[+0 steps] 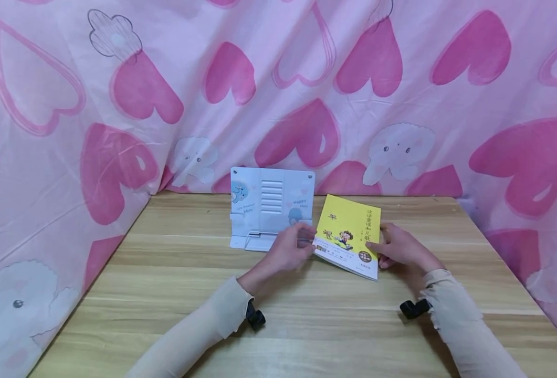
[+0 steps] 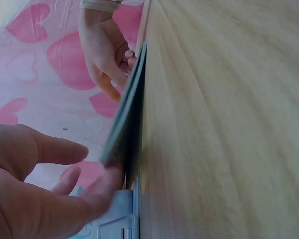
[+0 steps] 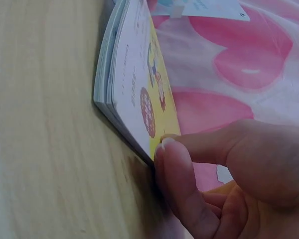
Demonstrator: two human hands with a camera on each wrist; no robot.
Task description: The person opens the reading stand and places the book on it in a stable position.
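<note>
A yellow and white paperback book (image 1: 349, 226) with cartoon figures on its cover lies slightly raised over the wooden table. My right hand (image 1: 401, 244) pinches its right edge, the thumb on the cover; the right wrist view shows this grip on the book (image 3: 134, 84) up close. At the opposite edge is my left hand (image 1: 290, 247). In the left wrist view its fingers (image 2: 102, 191) touch the lifted edge of the book (image 2: 124, 112) from below, while the thumb stands apart from it. A gap of shadow shows between the book and the table there.
Left of the book, a pale blue book stand (image 1: 272, 202) with a wire holder at its foot stands upright near the back of the wooden table (image 1: 174, 294). A pink heart-patterned cloth (image 1: 269, 31) hangs behind and along both sides.
</note>
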